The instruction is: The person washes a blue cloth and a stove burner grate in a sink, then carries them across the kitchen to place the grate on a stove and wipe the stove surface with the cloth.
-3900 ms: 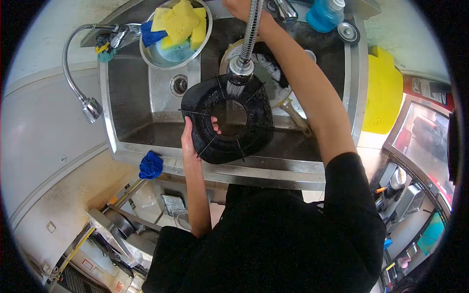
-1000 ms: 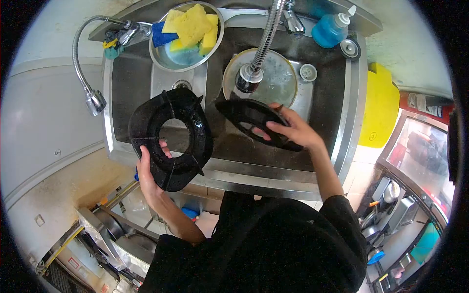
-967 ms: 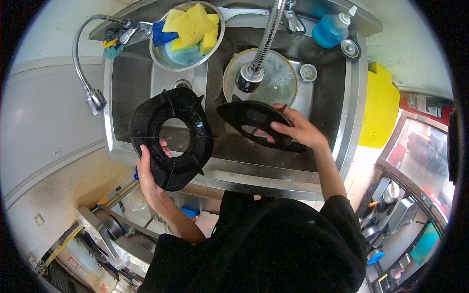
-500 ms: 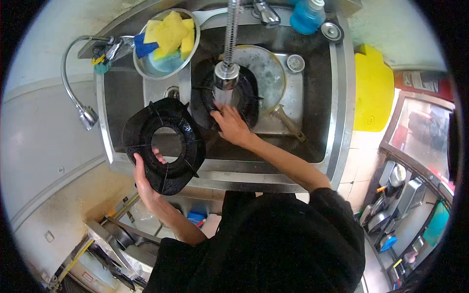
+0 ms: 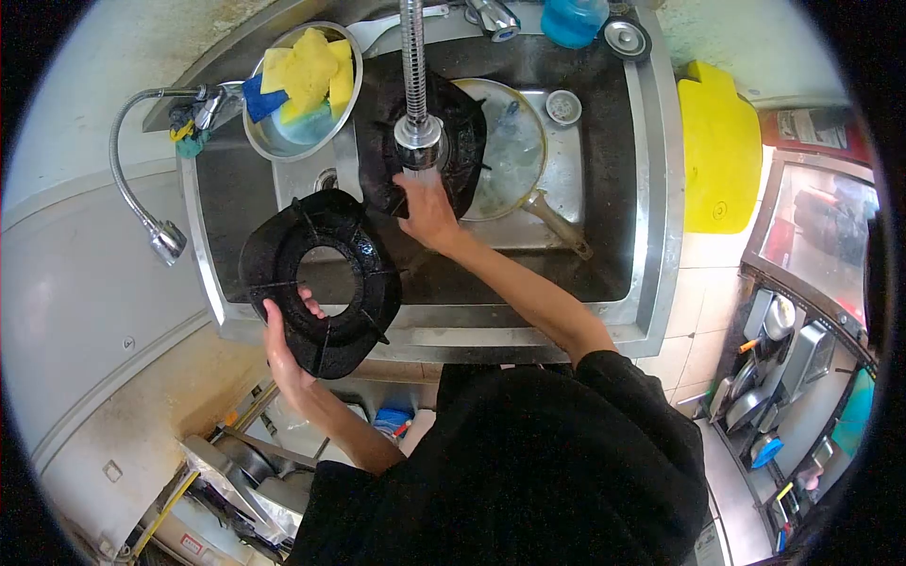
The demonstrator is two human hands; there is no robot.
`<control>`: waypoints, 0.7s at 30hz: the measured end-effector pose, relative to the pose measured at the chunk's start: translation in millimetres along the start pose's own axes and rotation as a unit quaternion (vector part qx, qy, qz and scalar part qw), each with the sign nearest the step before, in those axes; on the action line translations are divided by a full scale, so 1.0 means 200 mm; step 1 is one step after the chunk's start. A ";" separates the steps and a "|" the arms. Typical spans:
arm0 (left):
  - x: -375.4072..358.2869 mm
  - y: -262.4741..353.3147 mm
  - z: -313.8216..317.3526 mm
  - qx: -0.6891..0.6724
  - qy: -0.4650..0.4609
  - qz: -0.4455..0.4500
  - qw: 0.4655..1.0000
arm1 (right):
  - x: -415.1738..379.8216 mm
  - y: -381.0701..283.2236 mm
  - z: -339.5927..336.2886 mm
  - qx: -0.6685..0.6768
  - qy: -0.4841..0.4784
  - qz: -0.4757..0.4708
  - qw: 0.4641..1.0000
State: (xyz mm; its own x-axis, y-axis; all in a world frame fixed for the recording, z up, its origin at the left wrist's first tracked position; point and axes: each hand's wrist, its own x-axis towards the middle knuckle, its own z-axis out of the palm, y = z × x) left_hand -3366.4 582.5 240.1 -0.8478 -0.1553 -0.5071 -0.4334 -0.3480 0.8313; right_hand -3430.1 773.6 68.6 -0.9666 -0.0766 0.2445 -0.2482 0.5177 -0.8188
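My left hand (image 5: 290, 357) grips the lower left edge of a wet black burner grate (image 5: 371, 307), its fingertips showing through the round centre hole. This grate is held up over the near left part of the sink. Under the spray tap (image 5: 418, 137) lies a second black burner grate (image 5: 462, 127), partly hidden by the tap head. Water falls onto my right hand (image 5: 431, 215), which is closed on that grate's near edge; some of its fingers are hidden. Beside the second grate, a round glass lid or pan (image 5: 510, 151) with a handle rests in the sink.
A metal bowl (image 5: 355, 94) with yellow sponges (image 5: 311, 71) stands at the sink's far left. Another gooseneck tap (image 5: 121, 179) hangs at left. A blue liquid bottle (image 5: 573, 24) stands at the back, and a yellow board (image 5: 719, 160) is right of the sink (image 5: 646, 236).
My right hand and the second grate have shifted slightly away from me, toward the back of the sink. The left hand still holds its grate in nearly the same place. The view has shifted a little.
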 end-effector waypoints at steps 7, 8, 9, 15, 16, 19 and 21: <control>0.06 -0.10 0.14 0.067 0.031 -0.057 0.996 | -0.01 -0.08 -0.34 0.297 0.002 0.277 0.914; 0.09 -0.13 0.16 0.055 0.018 -0.067 0.996 | -0.05 -0.10 -0.37 0.298 0.000 0.273 0.915; 0.09 -0.14 0.22 0.048 0.011 -0.069 0.996 | -0.10 -0.12 -0.40 0.325 -0.002 0.281 0.903; 0.14 -0.35 0.36 0.044 -0.058 -0.137 0.988 | -0.24 -0.41 -0.46 0.259 -0.012 0.275 0.926; 0.13 -0.37 0.38 0.063 -0.077 -0.112 0.989 | -0.24 -0.44 -0.45 0.259 -0.028 0.280 0.924; 0.16 -0.48 0.37 0.022 -0.092 -0.144 0.985 | -0.24 -0.47 -0.41 0.251 0.009 0.271 0.929; 0.19 -0.53 0.33 -0.100 -0.188 -0.110 0.971 | -0.23 -0.48 -0.44 0.232 0.004 0.272 0.934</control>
State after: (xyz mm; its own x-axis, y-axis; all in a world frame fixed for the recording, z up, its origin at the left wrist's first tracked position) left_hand -3373.2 674.6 147.1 -0.8093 0.2783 -0.5173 -0.5806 -0.5134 0.6319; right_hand -3356.5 802.0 180.4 -0.9579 0.0975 -0.2700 0.2758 0.0520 -0.9598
